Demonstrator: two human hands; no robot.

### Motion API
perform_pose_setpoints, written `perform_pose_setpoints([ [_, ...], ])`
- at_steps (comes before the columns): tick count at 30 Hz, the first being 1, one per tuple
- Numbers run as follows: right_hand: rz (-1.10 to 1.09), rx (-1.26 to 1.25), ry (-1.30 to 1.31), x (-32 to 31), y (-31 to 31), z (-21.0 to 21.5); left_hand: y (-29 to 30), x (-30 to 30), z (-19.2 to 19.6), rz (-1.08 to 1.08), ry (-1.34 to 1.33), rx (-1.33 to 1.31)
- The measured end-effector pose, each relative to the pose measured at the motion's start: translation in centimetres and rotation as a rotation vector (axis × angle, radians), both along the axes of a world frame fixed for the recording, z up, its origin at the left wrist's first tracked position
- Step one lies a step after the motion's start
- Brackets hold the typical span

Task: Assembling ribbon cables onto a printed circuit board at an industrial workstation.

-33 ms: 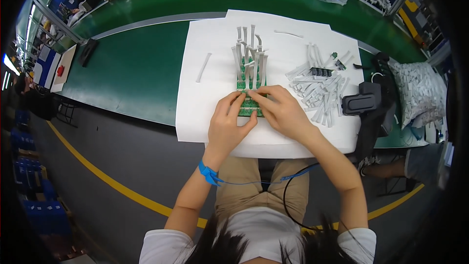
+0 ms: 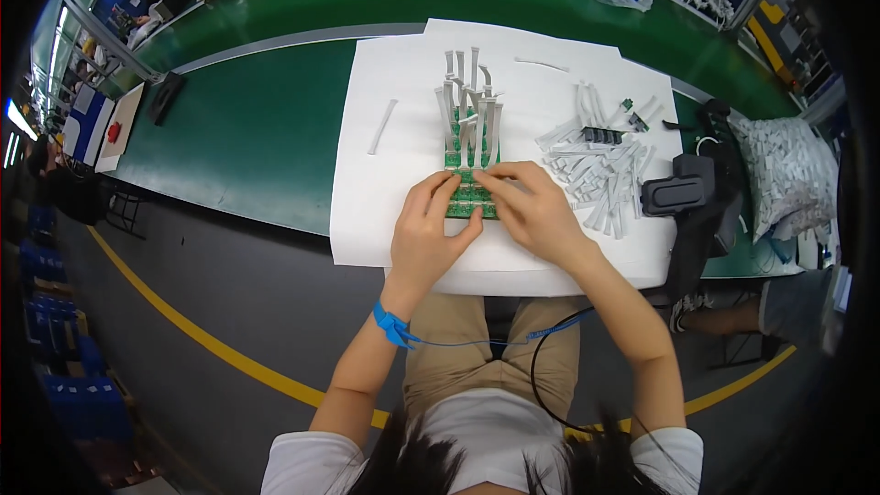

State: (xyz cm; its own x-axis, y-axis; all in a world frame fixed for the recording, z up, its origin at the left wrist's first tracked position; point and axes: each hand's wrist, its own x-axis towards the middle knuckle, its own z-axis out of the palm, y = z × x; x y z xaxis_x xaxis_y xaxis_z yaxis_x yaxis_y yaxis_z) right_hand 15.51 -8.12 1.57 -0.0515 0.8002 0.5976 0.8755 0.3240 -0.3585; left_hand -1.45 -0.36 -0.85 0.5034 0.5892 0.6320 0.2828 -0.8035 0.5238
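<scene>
A green circuit board panel (image 2: 467, 193) lies on a white sheet (image 2: 385, 211) before me, with several white flat ribbon cables (image 2: 468, 115) standing up from its far part. My left hand (image 2: 424, 222) is at the board's left side, its fingertips on the board and its thumb at the near edge, gripping it. From the right, my right hand (image 2: 532, 211) reaches over the board. Its fingers are closed together near the foot of a standing cable; whatever they pinch is hidden. A blue wrist strap (image 2: 393, 324) circles my left wrist.
Loose ribbon cables (image 2: 605, 174) lie heaped to the right, with a black connector strip (image 2: 602, 136) among them. Farther right are a black device (image 2: 678, 185) and a clear bag of white parts (image 2: 786, 170). A single cable (image 2: 382, 126) lies left of the board.
The fingertips of my right hand have shifted slightly to the right on the board. My left hand stays where it was.
</scene>
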Motion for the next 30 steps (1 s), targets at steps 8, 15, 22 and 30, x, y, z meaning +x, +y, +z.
perform_pose_setpoints([
  [8, -0.086, -0.035, 0.314, 1.0, -0.9, -0.4, 0.0, 0.2, 0.9, 0.087, -0.035, -0.158],
  [15, 0.014, -0.182, 0.441, 2.2, -0.5, -0.4, -0.7, 2.3, 3.0, 0.265, 0.315, -0.14],
  [22, -0.253, 0.004, 0.52, 6.8, 4.7, 0.7, 1.8, 3.1, 1.7, 0.146, 0.173, -0.227],
  [30, 0.128, -0.67, 1.296, 6.6, 6.8, 2.5, 2.3, 2.1, 3.5, 0.03, 0.208, -0.32],
])
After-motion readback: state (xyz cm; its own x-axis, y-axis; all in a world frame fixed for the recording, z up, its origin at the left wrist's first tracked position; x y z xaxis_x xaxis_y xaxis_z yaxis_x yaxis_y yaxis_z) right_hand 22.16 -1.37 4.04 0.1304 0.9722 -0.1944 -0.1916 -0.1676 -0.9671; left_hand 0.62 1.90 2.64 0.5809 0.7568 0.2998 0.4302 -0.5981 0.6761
